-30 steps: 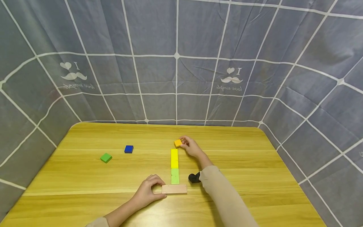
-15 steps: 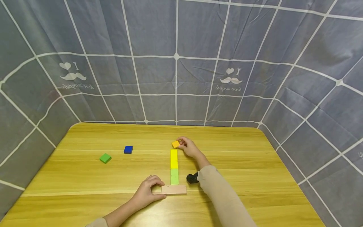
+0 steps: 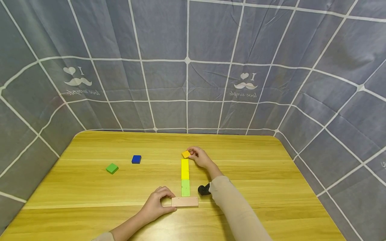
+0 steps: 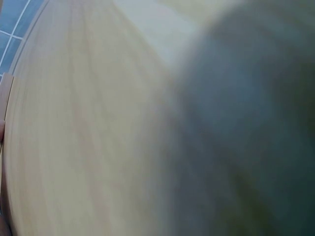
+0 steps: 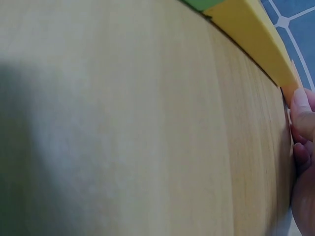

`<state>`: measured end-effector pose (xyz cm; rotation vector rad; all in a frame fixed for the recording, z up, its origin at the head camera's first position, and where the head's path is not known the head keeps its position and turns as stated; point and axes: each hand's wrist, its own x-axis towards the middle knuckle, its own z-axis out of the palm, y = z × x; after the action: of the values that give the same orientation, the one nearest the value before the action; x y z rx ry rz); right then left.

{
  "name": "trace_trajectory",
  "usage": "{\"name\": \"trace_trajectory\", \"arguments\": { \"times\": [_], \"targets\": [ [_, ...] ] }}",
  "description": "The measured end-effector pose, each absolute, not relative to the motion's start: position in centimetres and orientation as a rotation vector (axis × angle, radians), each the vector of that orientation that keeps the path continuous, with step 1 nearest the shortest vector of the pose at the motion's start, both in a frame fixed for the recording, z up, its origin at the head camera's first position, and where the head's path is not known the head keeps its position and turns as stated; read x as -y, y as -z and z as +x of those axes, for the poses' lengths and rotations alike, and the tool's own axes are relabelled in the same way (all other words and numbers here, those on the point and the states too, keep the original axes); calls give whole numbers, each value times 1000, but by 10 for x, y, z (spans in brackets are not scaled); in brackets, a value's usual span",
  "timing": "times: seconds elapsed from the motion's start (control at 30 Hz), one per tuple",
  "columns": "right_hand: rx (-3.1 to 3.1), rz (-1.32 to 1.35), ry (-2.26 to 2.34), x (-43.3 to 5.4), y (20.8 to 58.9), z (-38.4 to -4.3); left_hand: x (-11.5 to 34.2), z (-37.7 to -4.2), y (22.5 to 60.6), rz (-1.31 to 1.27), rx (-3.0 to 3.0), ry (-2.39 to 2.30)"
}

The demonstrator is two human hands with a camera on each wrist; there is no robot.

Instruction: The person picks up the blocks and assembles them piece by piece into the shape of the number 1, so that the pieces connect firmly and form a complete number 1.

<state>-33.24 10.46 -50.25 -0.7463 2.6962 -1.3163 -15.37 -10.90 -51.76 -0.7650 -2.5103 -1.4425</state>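
Observation:
My left hand holds a pale pink wooden block by its left end, thumb at the near edge and fingers at the far edge. The left wrist view catches only a strip of that block at its margin. Beyond it, a light green block and a longer yellow block run away in a straight column. At the column's far end, my right hand pinches a small orange block, turned slightly askew. In the right wrist view, this orange block borders the yellow block's end.
A blue square block and a green square block lie to the left on the wooden table. A black rounded object shows beside the right sleeve, which partly hides it. A grey checked curtain surrounds the table's back and sides.
My right hand has brought the orange block slightly left and nearer, to the yellow block's far end. The left hand and the pink block have stayed put.

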Motion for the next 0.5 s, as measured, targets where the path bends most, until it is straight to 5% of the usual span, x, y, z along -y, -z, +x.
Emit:
{"name": "trace_trajectory", "arguments": {
  "times": [0.5],
  "targets": [
    [-2689,-756,1286,-105,502,-332,109,-155,519,-779,2491,1431]
  ]
}}
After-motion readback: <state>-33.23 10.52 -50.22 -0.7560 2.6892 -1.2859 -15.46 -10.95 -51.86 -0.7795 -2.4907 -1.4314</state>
